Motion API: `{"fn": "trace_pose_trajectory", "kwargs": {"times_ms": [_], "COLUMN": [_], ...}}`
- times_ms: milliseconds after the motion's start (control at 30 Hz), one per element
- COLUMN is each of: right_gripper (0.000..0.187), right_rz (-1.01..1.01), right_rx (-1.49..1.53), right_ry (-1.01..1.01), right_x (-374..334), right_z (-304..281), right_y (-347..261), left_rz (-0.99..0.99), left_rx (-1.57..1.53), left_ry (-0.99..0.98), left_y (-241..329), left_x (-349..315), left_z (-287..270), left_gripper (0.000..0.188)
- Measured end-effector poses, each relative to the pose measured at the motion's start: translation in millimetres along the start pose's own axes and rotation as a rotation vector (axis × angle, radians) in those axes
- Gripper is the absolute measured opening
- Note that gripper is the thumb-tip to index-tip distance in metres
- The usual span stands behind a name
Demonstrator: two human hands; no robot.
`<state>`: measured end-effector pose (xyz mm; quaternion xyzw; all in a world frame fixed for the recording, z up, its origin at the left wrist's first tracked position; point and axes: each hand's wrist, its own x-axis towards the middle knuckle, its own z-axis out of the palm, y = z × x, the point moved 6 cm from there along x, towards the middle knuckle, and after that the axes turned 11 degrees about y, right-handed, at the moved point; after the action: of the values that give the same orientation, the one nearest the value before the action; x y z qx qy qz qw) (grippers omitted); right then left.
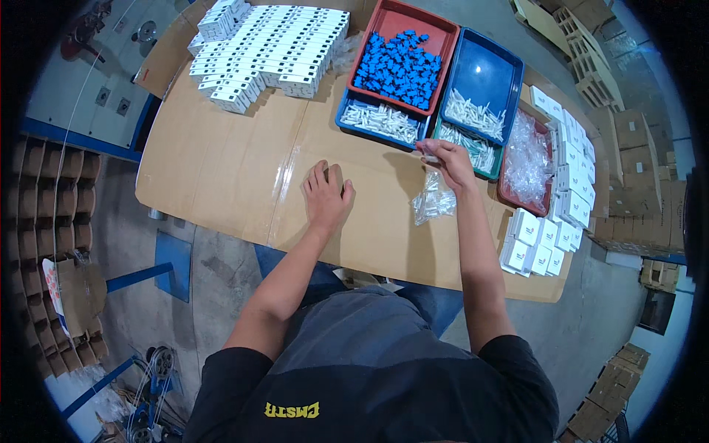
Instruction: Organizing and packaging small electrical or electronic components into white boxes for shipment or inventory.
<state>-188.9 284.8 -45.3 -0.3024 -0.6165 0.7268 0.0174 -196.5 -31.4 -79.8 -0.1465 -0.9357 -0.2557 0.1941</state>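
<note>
Left side: table (221,162) is cardboard-topped, with a wide run of bare cardboard from its rounded left edge up to my left hand. Back left, rows of white boxes (269,55) sit toward the far edge, so that corner is tight for me.

My left hand (325,193) rests palm down in front of those rows, near the front edge; fingers loosely spread, nothing held. Good room to slide left.

Right of that, trays overlap: one red tray (391,18) with blue pieces (395,70), and at its near side a low blue tray (373,136) of slim white pieces (384,120).

My right hand (452,161) is just off the near corner of the trays, fingers narrow, pinching a small pale piece (428,156). Clear bag (434,199) is right below it; can't tell if the bag hangs or lies. Open cardboard from there to the front edge.

Further right: deeper blue tray (484,70), green tray (497,164) partly under it, then a second red tray (524,205) of clear plastic (526,159). White packs (543,240) crowd the right edge; little clearance there.
</note>
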Motion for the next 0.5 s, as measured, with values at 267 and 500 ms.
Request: {"fn": "trace_pose_trajectory", "kwargs": {"times_ms": [267, 500], "right_gripper": [0.028, 0.037], "right_rz": [0.046, 0.105], "right_rx": [-0.212, -0.648], "right_ry": [0.026, -0.044], "right_x": [44.9, 92.7], "right_z": [46.0, 54.8], "right_y": [-31.2, -40.1], "left_rz": [-0.012, -0.010], "left_rx": [0.012, 0.006], "left_ry": [-0.009, -0.016], "left_y": [-1.1, 1.0], "left_x": [0.2, 2.1], "left_z": [-1.3, -2.3], "left_gripper": [0.050, 0.050]}}
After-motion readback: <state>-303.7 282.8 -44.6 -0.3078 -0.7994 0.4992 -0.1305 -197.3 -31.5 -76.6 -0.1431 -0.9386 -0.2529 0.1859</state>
